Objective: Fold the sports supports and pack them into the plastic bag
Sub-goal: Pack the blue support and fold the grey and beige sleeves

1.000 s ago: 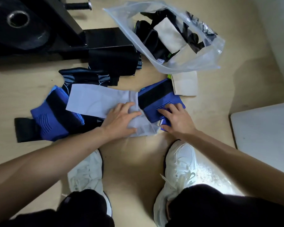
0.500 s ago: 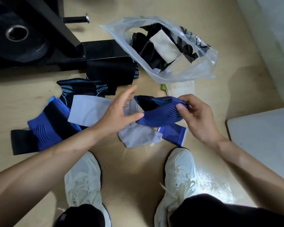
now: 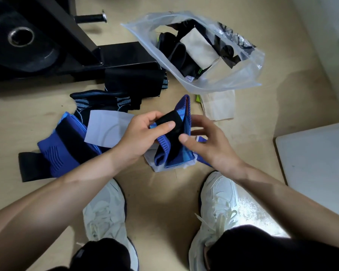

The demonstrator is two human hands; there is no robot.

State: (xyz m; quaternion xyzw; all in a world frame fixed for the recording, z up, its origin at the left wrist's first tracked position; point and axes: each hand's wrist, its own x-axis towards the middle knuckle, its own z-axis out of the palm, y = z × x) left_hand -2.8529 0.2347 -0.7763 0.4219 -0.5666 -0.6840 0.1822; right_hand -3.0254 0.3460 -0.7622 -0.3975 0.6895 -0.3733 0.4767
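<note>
A blue and black sports support point(image 3: 174, 141) hangs above the floor between both hands. My left hand point(image 3: 143, 133) pinches its black band from the left, thumb on top. My right hand point(image 3: 202, 141) has its thumb on the support's right side, fingers curled behind it. A clear plastic bag point(image 3: 223, 81) lies open on the floor beyond, holding black and cream supports. More supports lie on the floor at left: a pale lilac one point(image 3: 106, 128), a blue and black one point(image 3: 67, 149), and black ones with light blue stripes point(image 3: 102, 100).
A cream support point(image 3: 219, 106) lies under the bag's near edge. A black weight rack with a plate point(image 3: 22, 47) stands at the back left. A white panel point(image 3: 317, 165) lies at the right. My white shoes point(image 3: 217, 204) are below the hands.
The blue and black support has been lifted off the floor and turned upright. My left hand left the lilac support and now pinches the black band; both hands moved closer together.
</note>
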